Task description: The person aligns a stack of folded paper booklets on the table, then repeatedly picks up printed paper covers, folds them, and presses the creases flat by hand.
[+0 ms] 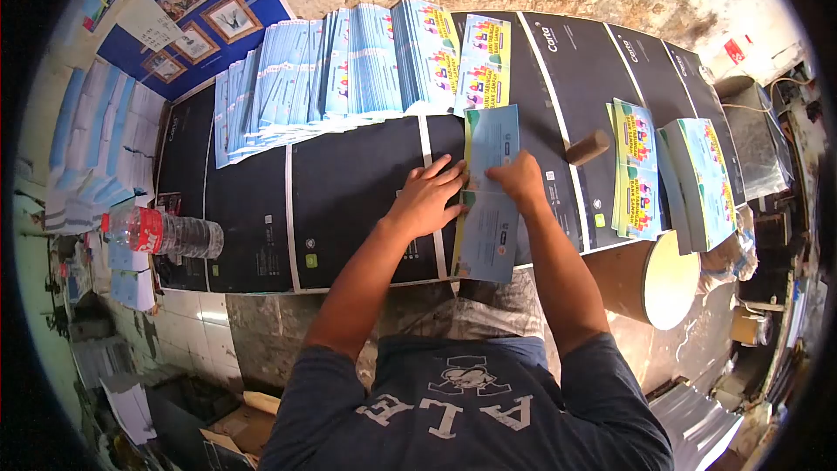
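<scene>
A long printed sheet [493,240] with a blue face and a yellow left edge lies across the front of the table in front of me. My left hand [429,197] rests at its left edge, fingers spread, fingertips touching the yellow strip. My right hand [517,178] is closed at the sheet's right edge, thumb on top; its other fingers are curled and partly hidden. Just beyond, a pile of colourful printed covers [485,61] touches the sheet's far end. To the right of my right hand, a short brown cylinder [588,147] sits on the table.
Leaning rows of blue-white booklets [366,61] fill the table's back left. Two stacks of printed covers [635,170] and thicker booklets [708,179] are at the right. A water bottle [166,234] lies at the left end. A round drum [658,283] stands by the front right edge.
</scene>
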Demonstrator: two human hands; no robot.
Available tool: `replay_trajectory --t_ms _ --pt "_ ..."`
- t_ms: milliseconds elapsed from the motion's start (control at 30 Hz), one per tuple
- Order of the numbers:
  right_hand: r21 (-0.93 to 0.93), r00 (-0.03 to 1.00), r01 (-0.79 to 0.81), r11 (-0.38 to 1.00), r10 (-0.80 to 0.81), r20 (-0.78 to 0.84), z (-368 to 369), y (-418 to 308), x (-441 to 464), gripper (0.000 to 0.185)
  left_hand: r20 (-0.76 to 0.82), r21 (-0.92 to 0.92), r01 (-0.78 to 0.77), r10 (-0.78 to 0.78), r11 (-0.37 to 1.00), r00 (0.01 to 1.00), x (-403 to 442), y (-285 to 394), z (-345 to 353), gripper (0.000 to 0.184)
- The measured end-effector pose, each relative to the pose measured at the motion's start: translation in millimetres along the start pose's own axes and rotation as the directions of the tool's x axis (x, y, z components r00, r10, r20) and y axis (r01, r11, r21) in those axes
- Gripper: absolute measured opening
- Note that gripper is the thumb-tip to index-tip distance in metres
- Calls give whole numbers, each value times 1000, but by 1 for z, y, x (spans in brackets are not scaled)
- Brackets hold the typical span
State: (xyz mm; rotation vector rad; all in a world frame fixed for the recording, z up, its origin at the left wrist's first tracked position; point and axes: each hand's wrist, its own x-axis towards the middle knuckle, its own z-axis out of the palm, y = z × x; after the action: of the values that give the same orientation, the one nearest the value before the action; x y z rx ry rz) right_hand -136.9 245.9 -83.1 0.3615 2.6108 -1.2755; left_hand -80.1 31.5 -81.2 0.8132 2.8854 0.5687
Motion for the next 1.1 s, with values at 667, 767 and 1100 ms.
replay_trajectory --t_ms 667,767,1100 --pt "-55 999 36 998 -37 -17 -9 -3 27 46 156 123 -68 48 990 987 29 4 -17 115" --pt "-92 999 27 995 -29 -18 -8 1 31 51 173 167 -32 3 985 985 29 7 -17 123" --pt "-553 786 338 762 -551 -279 -16 81 -101 34 277 224 25 -89 974 957 36 18 -22 132"
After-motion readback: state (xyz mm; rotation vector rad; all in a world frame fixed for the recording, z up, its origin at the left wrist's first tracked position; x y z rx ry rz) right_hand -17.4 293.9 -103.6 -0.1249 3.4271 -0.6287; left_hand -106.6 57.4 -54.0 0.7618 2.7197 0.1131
